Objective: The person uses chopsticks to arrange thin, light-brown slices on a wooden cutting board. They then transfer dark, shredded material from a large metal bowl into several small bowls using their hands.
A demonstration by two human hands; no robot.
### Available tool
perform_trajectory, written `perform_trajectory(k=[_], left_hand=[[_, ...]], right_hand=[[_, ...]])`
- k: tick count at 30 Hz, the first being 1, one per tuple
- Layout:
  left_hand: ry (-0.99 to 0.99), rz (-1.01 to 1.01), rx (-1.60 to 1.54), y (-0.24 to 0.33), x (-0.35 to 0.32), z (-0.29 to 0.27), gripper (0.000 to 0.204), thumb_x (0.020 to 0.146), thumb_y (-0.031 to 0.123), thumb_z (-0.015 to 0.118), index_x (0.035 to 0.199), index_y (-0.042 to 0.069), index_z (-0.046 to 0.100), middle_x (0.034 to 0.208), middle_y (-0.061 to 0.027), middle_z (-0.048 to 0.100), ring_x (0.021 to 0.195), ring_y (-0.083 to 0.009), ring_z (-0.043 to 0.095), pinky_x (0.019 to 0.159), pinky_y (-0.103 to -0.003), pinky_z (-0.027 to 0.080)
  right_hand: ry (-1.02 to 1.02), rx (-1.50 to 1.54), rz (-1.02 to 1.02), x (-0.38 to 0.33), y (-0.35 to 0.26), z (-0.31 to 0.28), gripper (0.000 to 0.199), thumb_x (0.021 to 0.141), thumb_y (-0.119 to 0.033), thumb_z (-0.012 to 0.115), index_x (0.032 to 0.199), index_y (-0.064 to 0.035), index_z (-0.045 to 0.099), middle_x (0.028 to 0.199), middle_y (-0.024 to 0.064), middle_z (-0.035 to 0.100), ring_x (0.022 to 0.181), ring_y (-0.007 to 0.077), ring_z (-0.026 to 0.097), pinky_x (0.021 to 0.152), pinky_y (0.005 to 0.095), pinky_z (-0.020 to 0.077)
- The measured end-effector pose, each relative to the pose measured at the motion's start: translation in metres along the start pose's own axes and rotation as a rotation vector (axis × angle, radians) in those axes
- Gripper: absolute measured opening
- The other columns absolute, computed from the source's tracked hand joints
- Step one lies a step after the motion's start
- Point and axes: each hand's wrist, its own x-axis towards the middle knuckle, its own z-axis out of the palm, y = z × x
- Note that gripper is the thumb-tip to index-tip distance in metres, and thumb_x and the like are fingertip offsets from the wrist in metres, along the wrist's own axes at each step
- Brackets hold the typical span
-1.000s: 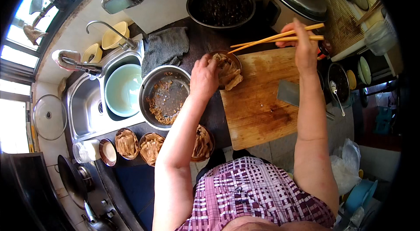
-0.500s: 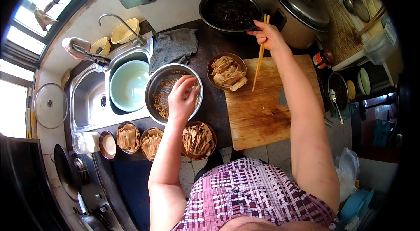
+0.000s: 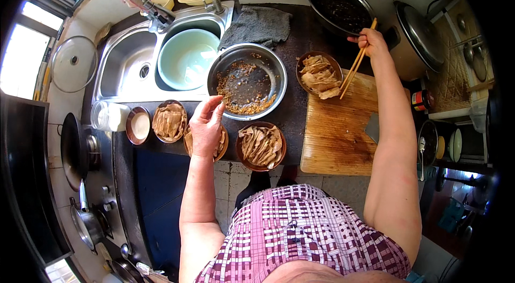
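Observation:
My left hand (image 3: pixel 206 128) is raised over a small bowl of thin brown folded pieces (image 3: pixel 219 149), partly covering it. Its fingers are loosely curled, the thumb apart from them, and nothing shows between. Just beyond its fingertips stands a steel basin (image 3: pixel 279 82) with brown crumbly bits stuck to its bottom and sides. My right hand (image 3: pixel 372 43) is closed round a pair of wooden chopsticks (image 3: pixel 354 67), beside the rim of a dark-filled metal pot (image 3: pixel 343 9). The chopstick tips point down beside a bowl of brown sheet-like pieces (image 3: pixel 321 76).
A wooden cutting board (image 3: pixel 335 135) lies under my right forearm. More bowls of brown pieces (image 3: pixel 261 145) (image 3: pixel 169 121) and a bowl of white stuff (image 3: pixel 140 125) line the counter's near edge. A pale green basin (image 3: pixel 188 60) sits in the sink; a grey cloth (image 3: pixel 257 27) lies beside it.
My left hand has drawn back from over the steel basin to above the small bowl nearer me. My right hand keeps the chopsticks by the pot. The whole view has shifted.

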Motion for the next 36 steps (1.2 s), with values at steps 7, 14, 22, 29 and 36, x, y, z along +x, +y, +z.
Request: perform_trajectory(k=[7,14,22,29,36], left_hand=[[-0.009,-0.027,-0.057,-0.002,-0.005,0.006,0.022,0.092,0.006,0.067,0.113,0.001,0.066,0.101,-0.0028,0.069,0.091,-0.0081,0.062,0.081,-0.022,0.050],[-0.098,-0.098,-0.221,0.016,-0.015,0.018,0.026,0.095,0.017,0.064,0.118,0.003,0.065,0.100,-0.0002,0.068,0.084,-0.0060,0.060,0.071,-0.020,0.046],[-0.481,-0.188,-0.451,0.032,-0.043,0.063,0.040,0.100,0.033,0.054,0.128,0.005,0.051,0.109,-0.0058,0.062,0.090,-0.0130,0.062,0.078,-0.026,0.050],[-0.460,-0.225,-0.482,0.038,-0.087,0.048,0.050,0.095,0.049,0.055,0.120,0.006,0.052,0.104,-0.0052,0.062,0.088,-0.0142,0.062,0.079,-0.028,0.050],[-0.260,-0.301,-0.597,0.021,-0.119,0.007,0.053,0.100,0.049,0.045,0.121,0.001,0.053,0.103,-0.0081,0.062,0.088,-0.0154,0.062,0.077,-0.028,0.050]], right_hand=[[0.088,-0.020,-0.093,-0.053,0.000,-0.020,0.011,0.088,0.002,0.045,0.099,0.0044,0.043,0.095,0.0449,0.058,0.039,0.0030,0.035,0.033,0.0171,0.0281],[-0.010,-0.130,-0.226,-0.141,0.011,-0.028,0.016,0.085,-0.001,0.057,0.079,-0.0069,0.044,0.063,-0.0021,0.040,0.044,0.0044,0.036,0.037,0.0220,0.0268],[-0.272,-0.138,-0.143,-0.229,0.048,-0.008,0.012,0.081,0.002,0.055,0.084,-0.0058,0.047,0.060,0.0000,0.046,0.039,0.0059,0.039,0.033,0.0226,0.0293],[-0.449,-0.226,-0.061,-0.251,0.076,-0.005,0.008,0.085,-0.002,0.057,0.081,-0.0061,0.051,0.062,-0.0003,0.050,0.039,0.0042,0.040,0.033,0.0207,0.0277],[-0.509,-0.271,-0.034,-0.262,0.083,0.006,0.011,0.082,0.003,0.052,0.089,-0.0066,0.051,0.063,-0.0013,0.049,0.039,0.0032,0.040,0.033,0.0202,0.0284]])
